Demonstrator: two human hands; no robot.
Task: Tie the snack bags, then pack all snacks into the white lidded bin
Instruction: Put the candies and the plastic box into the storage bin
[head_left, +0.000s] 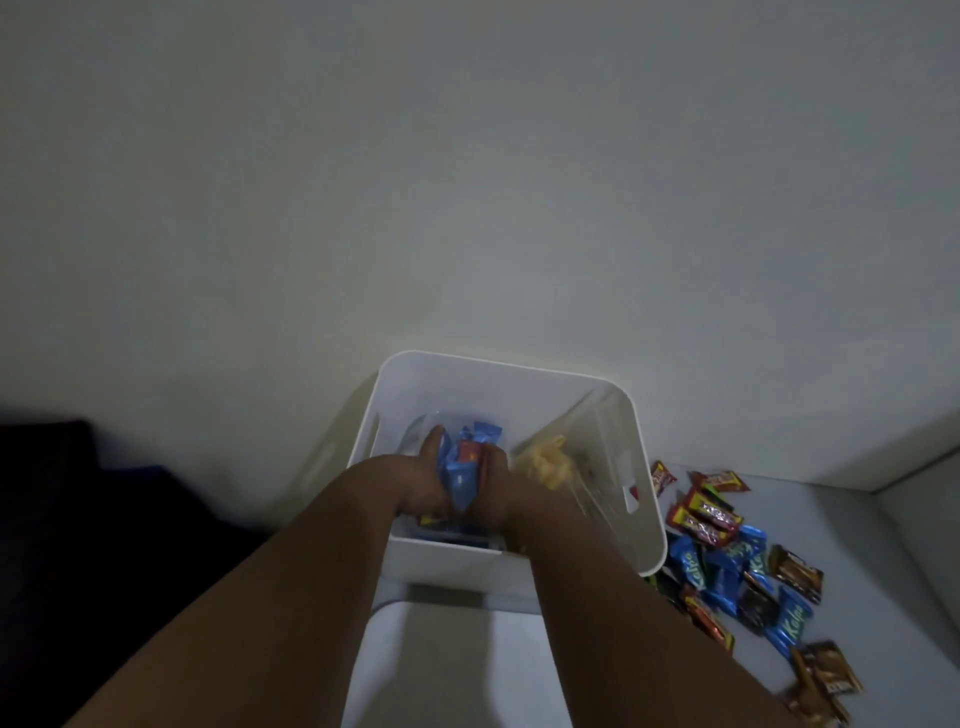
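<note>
The white bin (647, 467) stands open against the wall. Both my hands are inside it, pressed together around a bunch of small snack packets (465, 467), mostly blue with one red. My left hand (423, 480) grips the bunch from the left and my right hand (496, 486) from the right. A clear bag of yellow snacks (550, 465) leans inside the bin against its right wall. More blue packets lie on the bin's floor under my hands. The bin's lid is not in view.
A loose pile of snack packets (737, 566), red, blue and brown, lies on the white surface (857, 545) right of the bin. A pale wall rises right behind the bin. A dark area (78, 519) fills the left side.
</note>
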